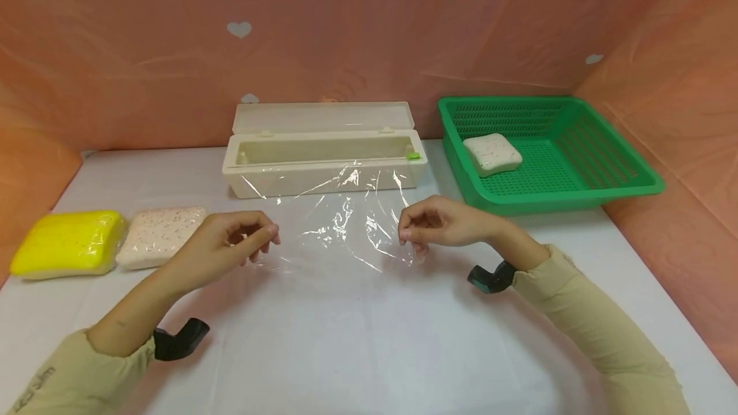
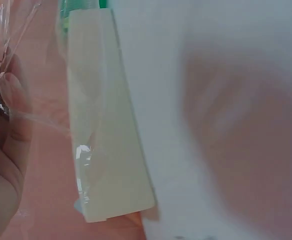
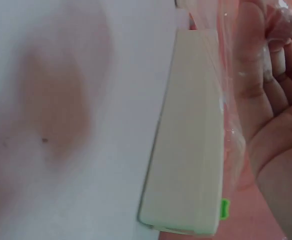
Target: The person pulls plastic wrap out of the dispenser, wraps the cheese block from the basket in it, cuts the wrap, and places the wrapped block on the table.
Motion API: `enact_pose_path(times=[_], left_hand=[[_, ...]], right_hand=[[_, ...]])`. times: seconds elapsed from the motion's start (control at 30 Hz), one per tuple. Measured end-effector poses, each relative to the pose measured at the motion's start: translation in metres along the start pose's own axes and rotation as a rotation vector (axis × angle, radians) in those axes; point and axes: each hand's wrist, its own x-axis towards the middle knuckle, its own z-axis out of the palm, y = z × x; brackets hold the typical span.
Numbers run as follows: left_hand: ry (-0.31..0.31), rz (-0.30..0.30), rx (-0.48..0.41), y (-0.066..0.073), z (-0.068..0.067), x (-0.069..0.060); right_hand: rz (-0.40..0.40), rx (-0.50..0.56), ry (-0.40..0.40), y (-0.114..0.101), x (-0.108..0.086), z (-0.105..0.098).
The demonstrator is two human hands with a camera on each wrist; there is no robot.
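Note:
A sheet of clear cling film point(image 1: 340, 229) stretches from the front of a cream dispenser box point(image 1: 323, 179) toward me. My left hand point(image 1: 233, 239) pinches its left corner between thumb and fingers, and my right hand point(image 1: 444, 221) pinches the right corner. Both hands are raised above the table in front of the box. The box's lid point(image 1: 323, 118) stands up at the back, and a green piece point(image 1: 413, 155) sits at its right end. In the left wrist view bunched film point(image 2: 1, 75) shows at the fingers; the right wrist view also shows film point(image 3: 280, 25) gathered at the fingertips.
At left lie a yellow film-wrapped block point(image 1: 66, 243) and a speckled pale pink block point(image 1: 161, 234), side by side. A green basket point(image 1: 553, 200) at the back right holds a white speckled block point(image 1: 492, 154). Pink cloth point(image 1: 334, 31) hangs behind the white-covered table point(image 1: 346, 344).

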Motion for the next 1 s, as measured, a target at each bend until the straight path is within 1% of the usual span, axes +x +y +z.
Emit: enact_pose_path(times=[0.13,0.23,0.3,0.4,0.5,0.57,0.67,0.8,0.9,1.0], left_hand=[[-0.051,-0.020,-0.040,-0.008,0.006,-0.004],[-0.101,-0.058,-0.096,-0.015,0.012,-0.007],[-0.140,-0.082,-0.115,-0.019,0.017,-0.009],[-0.187,-0.099,-0.111,-0.025,0.022,-0.014],[-0.201,-0.098,-0.073,-0.029,0.025,-0.018],[-0.210,-0.094,-0.054,-0.031,0.026,-0.021],[-0.225,-0.069,-0.043,-0.034,0.025,-0.025],[-0.278,-0.010,-0.059,-0.036,0.023,-0.030],[-0.320,0.034,-0.045,-0.037,0.023,-0.032],[-0.352,0.052,-0.015,-0.040,0.023,-0.033]], right_hand=[[0.037,0.018,-0.073,0.007,0.000,0.005],[0.058,0.021,-0.145,0.012,0.000,0.008],[0.068,0.029,-0.192,0.017,-0.001,0.011],[0.085,0.036,-0.252,0.022,-0.002,0.015],[0.102,0.007,-0.294,0.026,-0.003,0.018],[0.113,-0.022,-0.314,0.028,-0.005,0.019],[0.123,-0.049,-0.341,0.029,-0.007,0.020],[0.138,-0.064,-0.381,0.030,-0.009,0.021],[0.159,-0.086,-0.405,0.030,-0.009,0.023],[0.177,-0.106,-0.428,0.030,-0.010,0.024]])
